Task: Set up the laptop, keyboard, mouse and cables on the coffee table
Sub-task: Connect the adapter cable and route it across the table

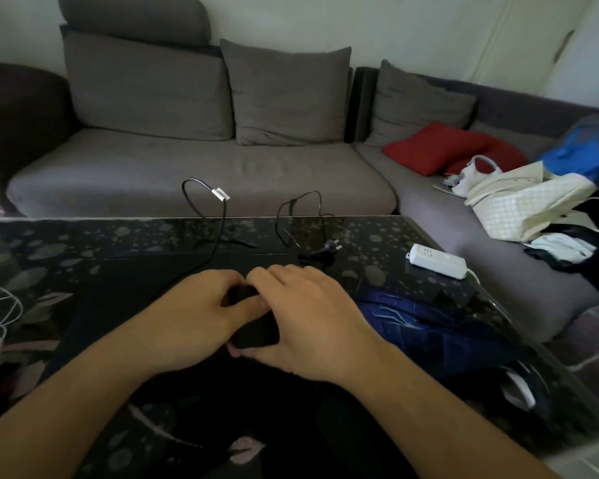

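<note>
- Black and glossy, the glass worktop [377, 233] with its pale speckled pattern carries the things; a grey fabric sofa [201, 167] runs along its far edge.
- Both hands meet at the middle of the worktop over a small black block-shaped object [255, 335], most likely a laptop power brick, though it is too dark and too covered to be sure.
- The left hand [194, 316] has its fingers curled round the block's left and far side; the right hand [305, 319] is cupped over its right side with the thumb at the near end. Neither hand is spread wide, and both hold the same piece.
- The block's long axis runs from near to far, tilted slightly to the right at its near end.
- A thin black cable [218, 236] with a silver tag leads from the hands towards the far edge and loops up; a second black cord ending in a pronged plug [332, 245] lies just right of it, far from the hands.
- A white rectangular power strip [436, 261] sits well apart at the far right, so the right hand is the nearer one to both plug and strip.
- My reading: the plug must travel rightwards to the strip.
- A dark blue patterned mat [405, 316] lies right of the hands.
</note>
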The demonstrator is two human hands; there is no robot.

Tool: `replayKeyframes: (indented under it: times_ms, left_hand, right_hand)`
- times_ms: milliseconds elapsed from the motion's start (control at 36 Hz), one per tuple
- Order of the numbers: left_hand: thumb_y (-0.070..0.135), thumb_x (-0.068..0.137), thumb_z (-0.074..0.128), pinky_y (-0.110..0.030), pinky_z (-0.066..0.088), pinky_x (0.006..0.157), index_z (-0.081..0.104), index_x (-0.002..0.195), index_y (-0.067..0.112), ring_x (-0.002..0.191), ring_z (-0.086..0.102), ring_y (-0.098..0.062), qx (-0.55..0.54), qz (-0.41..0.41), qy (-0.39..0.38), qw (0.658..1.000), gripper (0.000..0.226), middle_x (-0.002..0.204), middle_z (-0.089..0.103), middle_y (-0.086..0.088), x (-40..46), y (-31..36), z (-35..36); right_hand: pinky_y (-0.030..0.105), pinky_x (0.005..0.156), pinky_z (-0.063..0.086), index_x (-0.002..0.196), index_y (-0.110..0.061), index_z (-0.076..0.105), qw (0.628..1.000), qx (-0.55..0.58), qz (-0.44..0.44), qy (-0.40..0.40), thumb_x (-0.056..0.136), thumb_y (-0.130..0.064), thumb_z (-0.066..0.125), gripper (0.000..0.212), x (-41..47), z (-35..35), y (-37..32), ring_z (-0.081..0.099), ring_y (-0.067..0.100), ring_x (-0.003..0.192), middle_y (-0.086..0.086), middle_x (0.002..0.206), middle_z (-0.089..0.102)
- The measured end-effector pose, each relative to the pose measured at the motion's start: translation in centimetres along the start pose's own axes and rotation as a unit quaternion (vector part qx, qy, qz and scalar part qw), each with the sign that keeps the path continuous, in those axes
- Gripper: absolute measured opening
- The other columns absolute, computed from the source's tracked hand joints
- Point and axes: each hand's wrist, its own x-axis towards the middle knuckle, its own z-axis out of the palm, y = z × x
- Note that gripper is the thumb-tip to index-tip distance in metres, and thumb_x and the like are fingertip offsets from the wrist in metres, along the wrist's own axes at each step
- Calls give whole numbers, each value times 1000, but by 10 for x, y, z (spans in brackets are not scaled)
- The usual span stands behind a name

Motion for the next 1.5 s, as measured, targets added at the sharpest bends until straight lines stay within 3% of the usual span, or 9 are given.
replayKeyframes:
  times_ms: [250,500,583,667,778,1056,1167,1222,1500]
  left_hand:
    - [47,95,63,-42,56,64,69,99,27,71,75,-22,-74,-34,54,995,21,80,78,-5,5,-27,-24]
    - [41,96,66,-41,57,71,69,96,28,71,73,-12,-64,-28,100,993,14,80,77,4,15,-37,-14]
    - [42,95,67,-37,52,68,70,94,28,65,69,-6,-52,-10,104,993,14,79,77,7,18,-40,-13]
    - [44,95,67,-34,51,67,70,93,31,65,67,-4,-28,-12,101,994,13,79,74,13,20,-43,-7]
    - [48,93,68,-35,52,66,70,90,33,68,67,-10,-14,-19,115,993,15,75,70,12,23,-47,1]
    - [49,94,67,-38,54,79,69,91,33,82,67,-8,47,-29,119,991,16,86,71,10,22,-45,7]
    - [47,94,67,-38,53,77,69,92,35,81,67,-10,30,-18,120,992,13,85,70,11,23,-44,3]
    - [47,94,68,-39,53,78,68,90,34,81,66,-10,34,-13,125,992,13,84,70,11,25,-41,4]
    - [38,99,65,-33,56,65,70,97,26,64,77,-18,-86,-54,116,988,14,87,76,-3,44,-23,22]
  right_hand:
    - [37,82,51,104,-28,57,969,-19,246,0,87,-13,69,26,-25,-6,77,64,22,95,-9,96,63]
    - [33,75,40,97,-18,71,867,-60,412,274,98,-13,58,14,-44,-9,126,51,27,98,8,110,52]
    - [35,70,51,91,-15,67,809,188,464,307,98,0,48,25,-40,-21,135,66,29,86,7,93,67]
    - [34,85,65,98,-3,69,647,527,409,371,96,19,42,35,-34,-31,131,77,32,102,17,107,76]
    - [34,83,62,122,1,65,564,668,326,359,95,21,40,42,-32,-40,129,77,25,93,17,121,70]
    - [27,43,51,148,-12,47,673,512,491,208,92,27,35,70,-40,-17,119,64,19,48,21,113,70]
    - [30,48,46,152,-3,42,624,499,574,183,108,-2,39,45,-41,-11,124,57,23,50,20,93,73]
    - [31,50,41,103,11,59,558,522,621,176,114,-21,29,45,-42,-11,128,51,26,50,22,77,69]
    - [30,47,52,115,-3,59,599,549,536,227,100,9,54,19,-53,-17,140,66,25,54,16,75,73]
